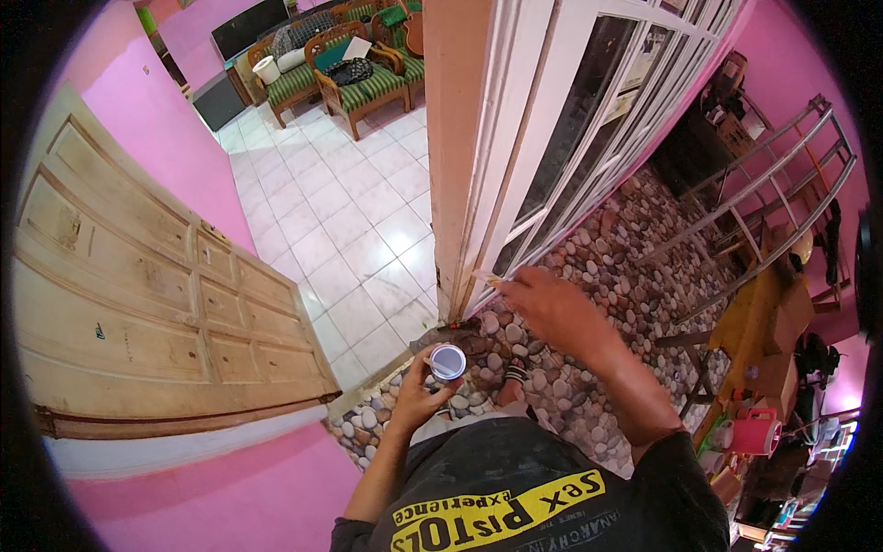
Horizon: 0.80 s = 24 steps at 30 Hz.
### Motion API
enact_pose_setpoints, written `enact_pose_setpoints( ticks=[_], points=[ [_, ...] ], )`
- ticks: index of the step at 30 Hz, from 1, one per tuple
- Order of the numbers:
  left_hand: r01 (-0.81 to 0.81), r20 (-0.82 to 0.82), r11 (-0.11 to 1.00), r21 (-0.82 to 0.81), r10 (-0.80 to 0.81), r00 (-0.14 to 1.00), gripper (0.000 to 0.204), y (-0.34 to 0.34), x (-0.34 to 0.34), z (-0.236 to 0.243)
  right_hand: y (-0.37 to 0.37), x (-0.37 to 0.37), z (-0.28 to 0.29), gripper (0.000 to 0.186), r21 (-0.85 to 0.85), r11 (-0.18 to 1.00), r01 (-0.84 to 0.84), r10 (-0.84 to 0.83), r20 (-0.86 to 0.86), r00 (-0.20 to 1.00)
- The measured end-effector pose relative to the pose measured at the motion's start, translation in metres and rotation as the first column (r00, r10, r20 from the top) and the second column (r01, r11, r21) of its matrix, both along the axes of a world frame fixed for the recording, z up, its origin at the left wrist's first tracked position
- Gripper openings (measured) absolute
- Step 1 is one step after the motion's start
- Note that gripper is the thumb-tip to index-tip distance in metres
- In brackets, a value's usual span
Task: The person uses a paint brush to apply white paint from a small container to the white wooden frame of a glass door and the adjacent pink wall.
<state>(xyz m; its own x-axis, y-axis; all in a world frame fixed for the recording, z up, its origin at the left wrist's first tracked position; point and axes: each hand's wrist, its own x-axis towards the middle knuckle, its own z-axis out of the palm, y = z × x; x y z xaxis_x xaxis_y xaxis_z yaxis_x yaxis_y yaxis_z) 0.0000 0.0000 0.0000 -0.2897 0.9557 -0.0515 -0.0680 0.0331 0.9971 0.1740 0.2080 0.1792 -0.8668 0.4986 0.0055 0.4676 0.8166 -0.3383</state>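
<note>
My left hand [423,396] is wrapped round a small open paint can [448,362], held upright in front of my body. Pale grey or white paint shows inside it. In my right hand [544,302] is a small paintbrush [488,276], its pale tip against or very near the white door frame [506,120]. I cannot tell whether the bristles touch the wood. Beside the white part of the frame runs a tan, unpainted-looking edge [451,156]. The fingers of my right hand are closed, partly hidden by the hand itself.
A worn wooden door [156,276] stands open at left. Beyond the threshold lie white floor tiles [349,221] and green-striped chairs [368,92]. Pebble-patterned flooring [589,294] is underfoot. At right are a metal rack [773,212], a wooden bench [750,313] and a red drink jug [756,431].
</note>
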Motion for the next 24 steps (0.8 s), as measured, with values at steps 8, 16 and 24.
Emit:
enact_pose_setpoints(
  ticks=[8, 16, 24],
  points=[
    [0.026, -0.060, 1.000, 0.008, -0.025, 0.998, 0.073, -0.009, -0.026, 0.009, 0.016, -0.029, -0.026, 0.046, 0.188, 0.980, 0.067, -0.014, -0.271, 0.962],
    [0.009, -0.049, 1.000, -0.022, -0.010, 0.999, 0.072, -0.030, -0.025, 0.006, 0.002, -0.012, -0.043, 0.032, 0.212, 0.975, 0.065, -0.049, -0.077, 0.996],
    [-0.038, -0.221, 0.999, -0.016, 0.033, 0.975, 0.070, -0.058, -0.050, 0.014, -0.019, -0.018, -0.024, 0.035, 0.137, 0.952, 0.274, -0.175, -0.492, 0.853]
  ],
)
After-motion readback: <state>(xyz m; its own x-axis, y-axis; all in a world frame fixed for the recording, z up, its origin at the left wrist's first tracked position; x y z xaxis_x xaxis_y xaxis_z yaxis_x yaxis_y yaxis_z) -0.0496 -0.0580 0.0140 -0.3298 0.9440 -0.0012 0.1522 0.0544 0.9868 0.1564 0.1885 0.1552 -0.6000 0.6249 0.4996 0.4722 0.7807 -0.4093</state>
